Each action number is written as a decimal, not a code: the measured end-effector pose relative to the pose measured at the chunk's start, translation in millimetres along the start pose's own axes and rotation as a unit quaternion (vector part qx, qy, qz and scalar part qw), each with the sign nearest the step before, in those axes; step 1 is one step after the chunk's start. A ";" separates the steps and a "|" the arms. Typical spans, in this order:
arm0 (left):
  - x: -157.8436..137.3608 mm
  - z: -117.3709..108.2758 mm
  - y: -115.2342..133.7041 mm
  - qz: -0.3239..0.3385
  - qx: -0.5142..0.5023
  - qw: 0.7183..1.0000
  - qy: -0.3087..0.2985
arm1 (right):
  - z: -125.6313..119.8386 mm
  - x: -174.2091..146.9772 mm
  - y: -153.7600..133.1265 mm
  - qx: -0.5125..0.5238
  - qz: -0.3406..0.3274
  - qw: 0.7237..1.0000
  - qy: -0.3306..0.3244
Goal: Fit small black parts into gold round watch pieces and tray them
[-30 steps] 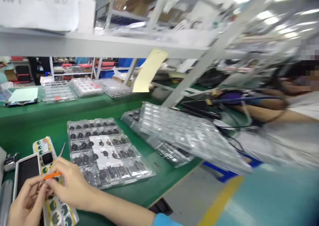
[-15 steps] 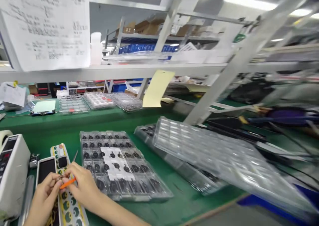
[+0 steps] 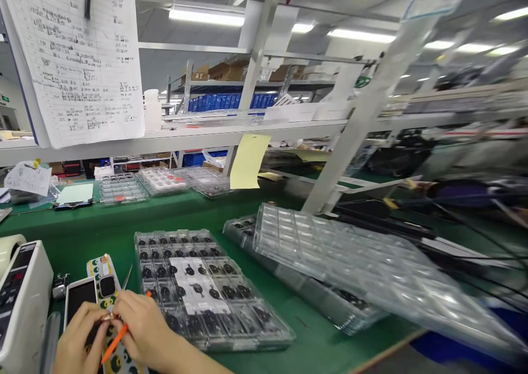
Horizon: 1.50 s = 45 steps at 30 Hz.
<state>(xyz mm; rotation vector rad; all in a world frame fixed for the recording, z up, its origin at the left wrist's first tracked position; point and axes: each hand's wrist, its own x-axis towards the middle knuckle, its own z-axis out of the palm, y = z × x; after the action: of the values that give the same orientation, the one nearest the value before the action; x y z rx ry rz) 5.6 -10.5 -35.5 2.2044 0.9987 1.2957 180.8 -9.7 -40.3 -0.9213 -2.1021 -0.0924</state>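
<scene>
My left hand [image 3: 80,338] is low at the left, thumb and fingertips pinched on a small copper-coloured part [image 3: 108,317] whose kind I cannot make out. Against it, my right hand [image 3: 142,327] has its fingertips at the same part. A slim orange stick-like tool [image 3: 114,345] runs slantwise through the right hand's grip, its ends showing on both sides. Beyond those fingers a pointed metal tip [image 3: 128,276] sticks up; whether it belongs to a held tool is hidden. Under the hands lie a strip patterned in yellow and green [image 3: 98,266] and a white-framed dark panel [image 3: 77,297].
A clear compartment tray [image 3: 251,335] of small black parts lies right of the hands. Stacked clear trays [image 3: 330,253] slant farther right. A white device [image 3: 25,302] stands at left. Overhead, a shelf rail [image 3: 247,129] carries handwritten sheets [image 3: 82,88] and a yellow note [image 3: 248,162].
The view has tilted up, so the bench and hands sit lower. The orange tool has turned steeper in the right hand. Both hands stay together at the small part.
</scene>
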 end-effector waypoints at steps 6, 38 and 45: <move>4.8 -1.6 -4.6 -0.011 -0.022 1.000 -0.007 | -2.1 5.4 3.0 -0.019 -0.001 1.000 -0.010; 11.7 4.8 35.6 -0.446 -0.434 0.781 -0.056 | -18.4 -7.6 -15.4 -0.072 0.035 0.995 0.059; 8.8 8.2 40.3 -0.445 -0.400 0.799 -0.061 | -17.8 -11.8 -11.0 -0.034 0.027 0.998 0.041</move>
<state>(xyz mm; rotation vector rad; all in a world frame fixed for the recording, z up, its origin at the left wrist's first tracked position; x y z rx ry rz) 30.8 -30.8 -8.6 0.9355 0.9766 0.8396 190.2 -30.9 -34.3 -0.9974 -2.0077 -0.1724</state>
